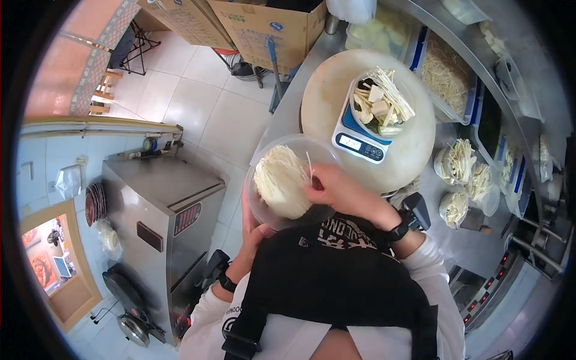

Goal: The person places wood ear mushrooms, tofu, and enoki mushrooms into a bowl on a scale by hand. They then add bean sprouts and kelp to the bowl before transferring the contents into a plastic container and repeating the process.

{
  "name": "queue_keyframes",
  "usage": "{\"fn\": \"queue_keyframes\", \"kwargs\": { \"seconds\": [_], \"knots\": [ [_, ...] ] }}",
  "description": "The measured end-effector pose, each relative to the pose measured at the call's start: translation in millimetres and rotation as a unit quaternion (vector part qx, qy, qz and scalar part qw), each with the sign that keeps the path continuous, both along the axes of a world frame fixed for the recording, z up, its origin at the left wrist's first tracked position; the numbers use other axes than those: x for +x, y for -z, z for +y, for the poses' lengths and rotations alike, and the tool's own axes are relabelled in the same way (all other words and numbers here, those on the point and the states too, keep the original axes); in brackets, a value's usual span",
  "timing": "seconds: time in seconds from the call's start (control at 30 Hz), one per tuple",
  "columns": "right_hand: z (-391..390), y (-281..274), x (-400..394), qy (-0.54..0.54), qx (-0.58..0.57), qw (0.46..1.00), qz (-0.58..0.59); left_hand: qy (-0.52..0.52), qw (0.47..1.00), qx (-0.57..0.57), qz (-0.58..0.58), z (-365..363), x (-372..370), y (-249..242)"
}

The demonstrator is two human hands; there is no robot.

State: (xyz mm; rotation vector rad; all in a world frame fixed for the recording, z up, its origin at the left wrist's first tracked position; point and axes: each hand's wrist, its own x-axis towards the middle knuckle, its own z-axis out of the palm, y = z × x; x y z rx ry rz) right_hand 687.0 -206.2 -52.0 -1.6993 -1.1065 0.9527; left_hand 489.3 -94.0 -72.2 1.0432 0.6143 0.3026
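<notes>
My left hand (pixel 254 229) grips the near left side of a clear plastic bowl (pixel 318 149), held in front of my apron. A large white clump of enoki mushrooms (pixel 281 183) lies in the bowl. The fingers of my right hand (pixel 343 191) are pinched at the clump's right edge, around some enoki strands. Beyond them a digital kitchen scale (pixel 359 146) rests on a round chopping board (pixel 324 78). On the scale sits a clear container (pixel 398 128) holding enoki, pale tofu-like cubes and dark pieces. The scale's digits are too small to read surely.
Several small containers with enoki (pixel 461 162) stand on the steel counter (pixel 441 237) at right. A bin of pale shreds (pixel 445 78) is behind them. A steel cabinet (pixel 144 210) stands left, cardboard boxes (pixel 264 36) at the back, and tiled floor (pixel 186 90) between.
</notes>
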Motion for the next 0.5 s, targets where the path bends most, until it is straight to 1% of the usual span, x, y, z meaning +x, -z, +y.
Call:
{"fn": "queue_keyframes", "kwargs": {
  "seconds": [0.07, 0.1, 0.17, 0.2, 0.27, 0.3, 0.33, 0.4, 0.43, 0.47, 0.5],
  "knots": [
    [-2, -8, 10, -0.057, -0.045, 0.993, 0.092, 0.02, 1.0, 0.015, 0.01, 3, 4, -4],
    [-3, -14, 14, -0.057, -0.045, 0.993, 0.09, 0.019, 1.0, 0.015, 0.008, 2, 6, -4],
    [-8, -27, 22, -0.057, -0.029, 0.973, 0.221, -0.004, 0.998, -0.06, -0.013, -1, 8, -2],
    [-10, -33, 26, -0.057, -0.03, 0.974, 0.218, -0.004, 0.998, -0.061, -0.016, -1, 9, 0],
    [-16, -45, 36, -0.082, 0.029, 0.95, 0.3, -0.003, 0.995, -0.093, -0.034, 1, 12, 6],
    [-19, -54, 41, -0.066, 0.01, 0.942, 0.329, -0.003, 0.995, -0.092, -0.038, 1, 14, 10],
    [-23, -62, 45, -0.066, 0.01, 0.944, 0.324, -0.009, 0.992, -0.108, -0.061, 1, 17, 14],
    [-29, -75, 57, -0.042, 0.082, 0.927, 0.364, -0.012, 0.988, -0.124, -0.094, 3, 26, 18],
    [-35, -78, 69, -0.038, 0.109, 0.927, 0.358, -0.003, 0.982, -0.146, -0.117, 6, 29, 19],
    [-43, -89, 78, 0.009, 0.109, 0.935, 0.337, 0.005, 0.976, -0.169, -0.137, 7, 31, 20],
    [-47, -99, 89, 0.011, 0.15, 0.932, 0.33, 0.008, 0.975, -0.171, -0.143, 7, 34, 17]
  ]
}}
